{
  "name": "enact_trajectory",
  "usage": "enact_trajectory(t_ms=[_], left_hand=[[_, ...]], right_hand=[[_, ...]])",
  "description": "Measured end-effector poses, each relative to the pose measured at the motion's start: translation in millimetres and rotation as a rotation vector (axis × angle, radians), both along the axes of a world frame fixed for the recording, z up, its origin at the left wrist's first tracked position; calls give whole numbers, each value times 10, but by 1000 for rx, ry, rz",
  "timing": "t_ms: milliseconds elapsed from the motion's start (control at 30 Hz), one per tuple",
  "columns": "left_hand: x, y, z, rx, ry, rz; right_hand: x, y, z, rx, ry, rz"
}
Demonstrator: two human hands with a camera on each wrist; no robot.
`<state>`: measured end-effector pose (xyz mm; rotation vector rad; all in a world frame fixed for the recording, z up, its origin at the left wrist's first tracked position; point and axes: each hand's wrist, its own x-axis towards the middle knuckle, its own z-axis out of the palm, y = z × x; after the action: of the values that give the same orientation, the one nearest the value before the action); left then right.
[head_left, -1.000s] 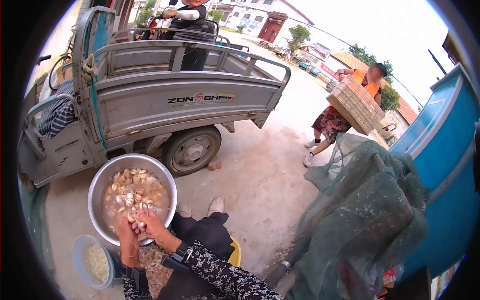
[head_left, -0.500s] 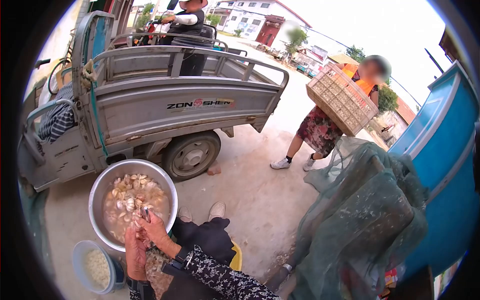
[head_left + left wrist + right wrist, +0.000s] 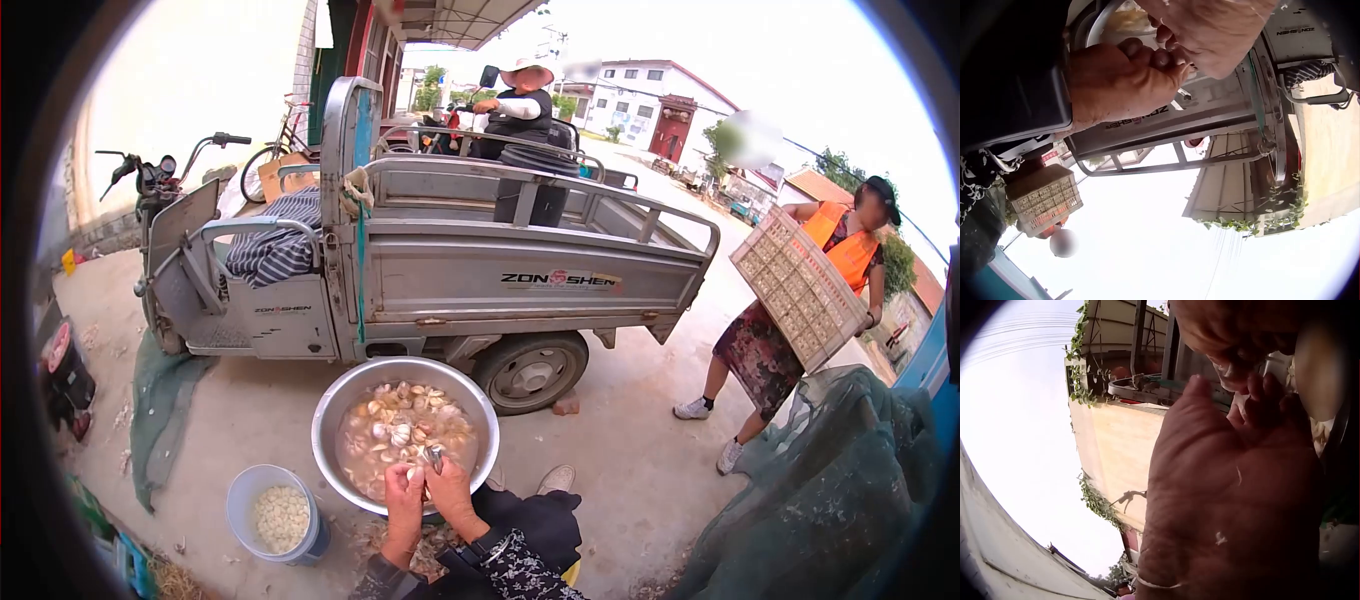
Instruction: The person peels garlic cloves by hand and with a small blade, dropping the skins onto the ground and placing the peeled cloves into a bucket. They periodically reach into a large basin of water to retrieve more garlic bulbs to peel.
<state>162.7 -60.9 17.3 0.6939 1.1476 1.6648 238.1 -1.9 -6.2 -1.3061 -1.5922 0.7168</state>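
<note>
A metal basin (image 3: 324, 440) holds garlic bulbs and cloves (image 3: 400, 435) in cloudy water. Over its near rim, the left hand (image 3: 404, 512) pinches a pale garlic clove (image 3: 412, 474). Close against it, the right hand (image 3: 454, 494) grips a small metal tool (image 3: 434, 458), whose tip also shows in the left wrist view (image 3: 1184, 95). Curled fingers of the left hand (image 3: 1213, 31) and right hand (image 3: 1122, 87) meet there. The right wrist view has the right palm (image 3: 1235, 481) below the left hand (image 3: 1235, 325); fingers partly hide the clove.
Left of the basin stands a bucket (image 3: 316, 535) of peeled cloves (image 3: 282, 518). A grey cargo tricycle (image 3: 450, 270) is just beyond. At right, a person in an orange vest (image 3: 852, 262) carries a crate (image 3: 795, 285) beside green netting (image 3: 830, 490). Another person (image 3: 520, 115) sits behind the tricycle.
The head view has swung left, so the basin, tricycle and hands appear farther right. The person with the crate has moved along near the netting. Both hands remain together at the basin's near side.
</note>
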Motion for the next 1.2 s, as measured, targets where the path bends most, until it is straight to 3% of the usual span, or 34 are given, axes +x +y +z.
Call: enact_trajectory(t_ms=[100, 133, 233, 433, 467, 533, 600, 733, 800, 933, 1000, 1033, 1067, 1133, 1167, 1200], left_hand=[[-52, 38, -167, 71, 200, 4], [-59, 54, -241, 102, 284, 15], [-58, 38, -217, 117, 230, -18], [-162, 1, -165, 93, -1, -171], [-169, 22, -174, 87, -119, -195], [-190, -6, -89, 46, -411, -208], [-321, 27, -116, 158, -736, -243], [-706, 26, -92, 89, -596, -181], [-788, 12, -135, 54, -632, -213], [-780, 47, -195, 16, -607, -315], [-770, 77, -184, -2, -659, -325], [-777, 81, -165, 48, -637, -321], [-797, 66, -148, 99, -613, -316], [-858, -8, -76, 121, -530, -286], [-886, -68, -8, 77, -449, -257], [-909, -113, 42, 34, -366, -231]], right_hand=[[14, 19, -104, -397, 424, 196], [26, -18, -12, -401, 423, 203], [12, -107, 192, -634, 898, 240], [50, -34, 146, -767, 1053, 296], [97, -25, 203, -863, 1127, 297], [132, 48, 241, -873, 1184, 184], [221, 92, 276, -827, 1211, 233], [400, 187, 288, -850, 1455, 363], [403, 178, 406, -916, 1506, 311], [409, 161, 479, -950, 1520, 411], [417, 114, 475, -955, 1560, 614], [438, 71, 477, -949, 1514, 756], [461, 1, 476, -959, 1515, 758], [459, -162, 627, -1024, 928, 897], [429, -249, 744, -1084, 494, 1026], [330, -373, 779, -1038, 145, 1010]])
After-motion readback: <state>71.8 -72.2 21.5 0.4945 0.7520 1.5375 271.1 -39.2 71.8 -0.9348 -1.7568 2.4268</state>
